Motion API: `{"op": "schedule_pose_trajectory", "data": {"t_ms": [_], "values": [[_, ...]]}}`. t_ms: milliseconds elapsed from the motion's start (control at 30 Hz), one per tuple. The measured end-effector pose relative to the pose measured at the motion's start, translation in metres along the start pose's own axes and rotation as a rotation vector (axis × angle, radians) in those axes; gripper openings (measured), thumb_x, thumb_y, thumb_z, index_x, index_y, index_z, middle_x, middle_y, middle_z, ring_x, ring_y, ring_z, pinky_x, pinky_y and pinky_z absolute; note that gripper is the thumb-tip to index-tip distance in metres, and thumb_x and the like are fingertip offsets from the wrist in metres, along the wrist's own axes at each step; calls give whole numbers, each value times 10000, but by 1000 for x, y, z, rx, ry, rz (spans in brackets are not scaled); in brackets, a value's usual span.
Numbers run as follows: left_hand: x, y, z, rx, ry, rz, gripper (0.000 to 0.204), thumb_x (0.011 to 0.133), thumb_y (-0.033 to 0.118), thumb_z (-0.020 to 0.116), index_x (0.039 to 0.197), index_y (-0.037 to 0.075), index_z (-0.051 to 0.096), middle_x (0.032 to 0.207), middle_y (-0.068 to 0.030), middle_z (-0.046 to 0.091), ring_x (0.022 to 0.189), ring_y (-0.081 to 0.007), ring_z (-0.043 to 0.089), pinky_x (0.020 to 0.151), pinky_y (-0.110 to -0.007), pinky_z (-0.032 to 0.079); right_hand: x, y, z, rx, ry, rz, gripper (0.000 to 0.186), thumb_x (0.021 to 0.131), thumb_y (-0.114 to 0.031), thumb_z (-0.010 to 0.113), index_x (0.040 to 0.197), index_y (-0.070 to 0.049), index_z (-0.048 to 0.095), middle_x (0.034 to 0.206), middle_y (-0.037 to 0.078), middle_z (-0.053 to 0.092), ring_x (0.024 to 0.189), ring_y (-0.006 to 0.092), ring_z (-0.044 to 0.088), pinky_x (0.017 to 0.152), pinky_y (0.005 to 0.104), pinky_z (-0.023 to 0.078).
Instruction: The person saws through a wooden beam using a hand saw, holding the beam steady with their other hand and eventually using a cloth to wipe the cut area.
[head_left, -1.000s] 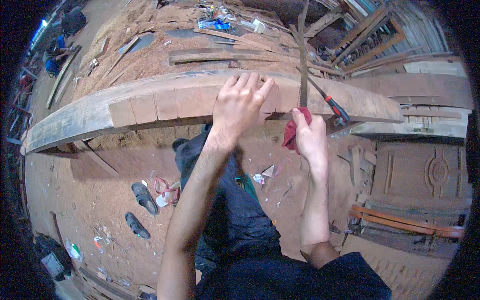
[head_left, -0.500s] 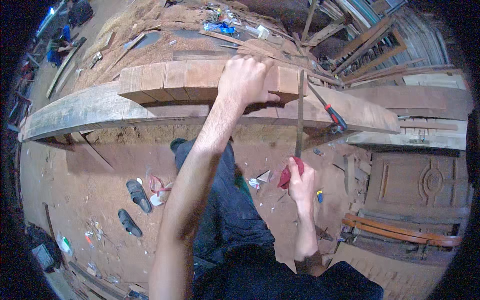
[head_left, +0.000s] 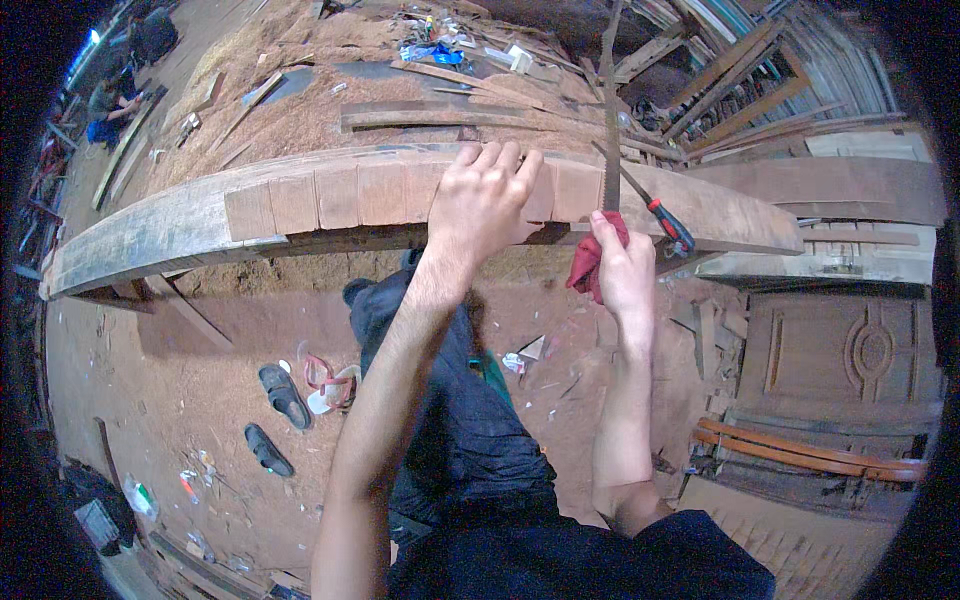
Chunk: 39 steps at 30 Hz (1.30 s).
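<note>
My left hand (head_left: 480, 200), fingers curled, grips a row of light wooden blocks (head_left: 385, 192) lying along a long wooden beam (head_left: 140, 238). My right hand (head_left: 622, 258) is closed around a red cloth (head_left: 585, 270) wrapped on the lower end of a long, narrow metal blade (head_left: 610, 130), which points upward beside the blocks' right end. Just right of the blade, a tool with a black and red handle (head_left: 672, 225) rests on the beam, its thin shaft angled up to the left.
Sawdust and scrap boards (head_left: 440, 112) lie beyond the beam. A person (head_left: 110, 115) crouches at far upper left. Sandals (head_left: 282, 398) lie on the dusty floor (head_left: 200, 400) below. Frames (head_left: 740, 75) stand upper right; a carved door panel (head_left: 830, 345) lies right.
Half a second ago my right hand was lower; it has risen with the blade. My left hand and the blocks, higher then, are lower now, close to their position one second ago.
</note>
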<state>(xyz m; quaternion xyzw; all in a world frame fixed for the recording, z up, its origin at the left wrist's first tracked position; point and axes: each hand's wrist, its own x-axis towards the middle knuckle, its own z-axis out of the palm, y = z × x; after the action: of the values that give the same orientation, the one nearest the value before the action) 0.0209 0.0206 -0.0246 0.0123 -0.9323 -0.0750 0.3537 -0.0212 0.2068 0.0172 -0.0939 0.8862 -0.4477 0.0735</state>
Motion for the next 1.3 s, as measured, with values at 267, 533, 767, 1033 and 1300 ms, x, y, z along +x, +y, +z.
{"op": "schedule_pose_trajectory", "data": {"t_ms": [267, 533, 767, 1033, 1300], "values": [[-8, 2, 0, 8, 14, 6, 429, 719, 214, 735, 1128, 106, 660, 962, -60, 654, 980, -211, 652, 899, -344, 489, -5, 4, 1, -48, -11, 33, 429, 980, -355, 626, 787, 14, 733, 648, 102, 700, 607, 197, 682, 622, 384, 521], [-7, 3, 4, 38, 1, 2, 576, 614, 325, 843, 1131, 143, 664, 1021, -59, 674, 987, -229, 671, 875, -373, 518, -2, 11, 4, -132, -1, 13, 442, 990, -339, 583, 767, 16, 723, 643, 163, 692, 641, 274, 713, 645, 425, 527], [50, -18, -7, -49, -330, -198, 766, 565, 624, 873, 1125, 129, 706, 938, -162, 743, 867, -345, 732, 754, -469, 592, -58, 52, -4, -40, -140, 139, 436, 1028, -311, 543, 779, 17, 687, 624, 115, 669, 601, 225, 695, 571, 400, 526], [37, -15, -3, -68, -184, -86, 755, 591, 546, 879, 1176, 105, 694, 989, -157, 742, 956, -328, 718, 851, -450, 569, -79, 26, -12, 112, -1, -14, 441, 1027, -326, 570, 759, 11, 669, 607, 77, 649, 544, 170, 641, 519, 354, 491], [4, 3, -3, 29, -100, -55, 676, 574, 414, 894, 1160, 168, 663, 1052, -64, 688, 1013, -236, 682, 881, -387, 535, -4, -5, -7, -27, -27, 23, 441, 986, -361, 611, 781, 13, 723, 618, 105, 679, 588, 191, 664, 603, 371, 507]]}}
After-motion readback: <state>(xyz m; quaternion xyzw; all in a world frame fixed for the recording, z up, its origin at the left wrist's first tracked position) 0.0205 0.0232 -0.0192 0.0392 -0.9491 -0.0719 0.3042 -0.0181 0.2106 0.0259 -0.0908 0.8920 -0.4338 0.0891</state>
